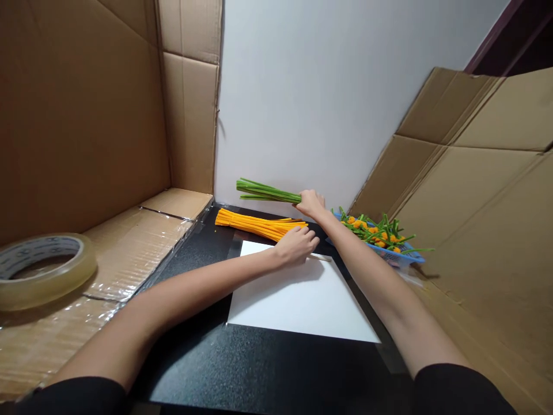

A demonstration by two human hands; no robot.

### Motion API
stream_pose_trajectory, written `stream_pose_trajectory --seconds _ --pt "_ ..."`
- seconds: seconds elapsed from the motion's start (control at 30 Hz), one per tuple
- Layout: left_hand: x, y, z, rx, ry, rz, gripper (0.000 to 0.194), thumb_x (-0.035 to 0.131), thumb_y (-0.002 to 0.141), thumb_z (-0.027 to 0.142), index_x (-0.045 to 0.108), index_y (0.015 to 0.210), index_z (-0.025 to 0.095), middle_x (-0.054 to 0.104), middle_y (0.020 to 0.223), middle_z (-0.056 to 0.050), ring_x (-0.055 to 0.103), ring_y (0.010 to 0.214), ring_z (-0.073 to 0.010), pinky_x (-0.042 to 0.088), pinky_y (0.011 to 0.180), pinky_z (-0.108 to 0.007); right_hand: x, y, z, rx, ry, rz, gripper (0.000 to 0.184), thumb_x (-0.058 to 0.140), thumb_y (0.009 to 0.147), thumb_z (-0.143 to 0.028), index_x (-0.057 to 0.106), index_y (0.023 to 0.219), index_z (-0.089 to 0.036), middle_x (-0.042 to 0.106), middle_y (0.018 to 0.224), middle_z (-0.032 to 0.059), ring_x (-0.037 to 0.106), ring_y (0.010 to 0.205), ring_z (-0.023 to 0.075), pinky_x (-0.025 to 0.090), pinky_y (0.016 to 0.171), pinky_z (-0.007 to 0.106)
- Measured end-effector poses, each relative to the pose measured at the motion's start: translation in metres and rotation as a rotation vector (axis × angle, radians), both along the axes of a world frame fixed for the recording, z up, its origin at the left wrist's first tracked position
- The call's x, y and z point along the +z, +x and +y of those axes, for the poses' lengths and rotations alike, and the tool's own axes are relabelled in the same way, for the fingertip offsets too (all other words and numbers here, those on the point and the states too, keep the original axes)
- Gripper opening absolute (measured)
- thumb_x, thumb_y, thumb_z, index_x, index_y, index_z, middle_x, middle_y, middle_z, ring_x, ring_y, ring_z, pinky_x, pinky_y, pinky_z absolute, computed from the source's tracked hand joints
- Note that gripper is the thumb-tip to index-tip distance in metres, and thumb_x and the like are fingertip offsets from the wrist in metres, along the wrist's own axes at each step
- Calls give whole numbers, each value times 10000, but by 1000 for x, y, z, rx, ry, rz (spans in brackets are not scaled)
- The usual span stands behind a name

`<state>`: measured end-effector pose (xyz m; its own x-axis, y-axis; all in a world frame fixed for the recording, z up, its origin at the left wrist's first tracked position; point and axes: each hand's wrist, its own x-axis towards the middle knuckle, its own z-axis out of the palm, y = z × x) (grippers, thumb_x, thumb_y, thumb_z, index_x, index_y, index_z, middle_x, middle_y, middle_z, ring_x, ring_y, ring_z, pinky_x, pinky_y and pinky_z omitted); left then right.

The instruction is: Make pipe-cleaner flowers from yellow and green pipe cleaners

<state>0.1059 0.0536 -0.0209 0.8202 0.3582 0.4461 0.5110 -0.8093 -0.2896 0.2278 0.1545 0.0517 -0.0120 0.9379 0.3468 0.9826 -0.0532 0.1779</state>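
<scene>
My right hand [311,203] is closed round one end of a bundle of green pipe cleaners [268,191], which is raised and points left in front of the wall. Below it, a bundle of orange pipe cleaners [254,223] lies on the black tabletop. My left hand [297,246] hovers or rests at the right end of the orange bundle, over the far edge of a white sheet [298,300]. Its fingers are curled, and what they hold, if anything, is hidden. A thin pale stick [320,257] shows on the sheet just right of these fingers.
A blue basket [415,255] at the right holds several green and orange pipe-cleaner pieces [375,231]. A large roll of clear tape [47,271] lies on taped cardboard [125,242] at the left. Cardboard panels stand on both sides, with a pale wall [311,104] behind.
</scene>
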Motion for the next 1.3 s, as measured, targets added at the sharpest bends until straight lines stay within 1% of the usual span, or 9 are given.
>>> stream_pose_trajectory --seconds 0.2,0.33,0.43,0.53,0.7,0.8,0.93,1.1,1.3 --pt "44 -48 22 162 214 -270 378 520 928 182 529 1290 76 596 1308 -182 539 1213 -277 429 1005 -360 -4 -17 -36 48 26 -50 304 514 948 -269 705 1156 -154 753 1094 209 719 1078 325 528 886 364" --pt "62 -77 51 349 58 -128 549 713 796 272 557 1290 93 655 1235 -187 597 1184 -328 456 993 -398 -9 -36 -60 147 71 -115 291 544 910 -241 649 1164 -146 754 1035 217 735 1004 336 524 827 367" --pt "58 -90 66 445 -185 8 288 577 860 225 670 1126 160 737 1019 -153 707 984 -317 503 809 -372 -14 -45 -69 185 31 -133 265 547 884 -194 636 1132 -157 755 999 201 733 963 315 508 803 352" --pt "47 -98 71 452 -191 26 313 509 862 172 686 1121 172 750 1004 -162 730 943 -327 500 758 -371 -23 -47 -75 214 57 -111 260 546 888 -197 630 1131 -159 740 1034 189 690 994 314 488 839 375" --pt "29 -111 76 512 -207 13 327 483 880 167 669 1146 139 751 994 -189 737 955 -326 497 775 -369 -51 -30 -113 471 454 29 420 542 961 -356 543 1333 -161 587 1354 197 484 1262 353 381 1023 467" --pt "18 -119 83 533 -239 11 330 452 911 175 646 1173 127 744 1018 -201 731 979 -328 492 805 -378 -65 -3 -151 694 275 -24 311 527 990 -417 650 1159 -187 643 1187 168 536 1130 322 409 923 432" --pt "6 -121 89 532 -264 -5 323 448 915 177 619 1184 128 735 1060 -207 713 1030 -341 478 843 -390 -78 44 -183 782 40 -63 258 540 1003 -375 698 1066 -181 677 1139 142 573 1040 277 429 837 393" --pt "10 -119 89 518 -276 -30 400 498 945 370 541 1261 129 719 1126 -193 696 1041 -330 469 855 -370 -90 93 -180 631 1 -34 258 486 1016 -270 718 943 -184 745 962 116 631 947 258 453 802 372" --pt "30 -128 86 338 -425 70 700 502 879 706 526 1328 169 644 1327 -154 596 1219 -292 451 955 -327 -87 124 -165 -7 -39 15 262 514 950 -315 756 945 -214 764 909 117 703 880 306 479 716 376"
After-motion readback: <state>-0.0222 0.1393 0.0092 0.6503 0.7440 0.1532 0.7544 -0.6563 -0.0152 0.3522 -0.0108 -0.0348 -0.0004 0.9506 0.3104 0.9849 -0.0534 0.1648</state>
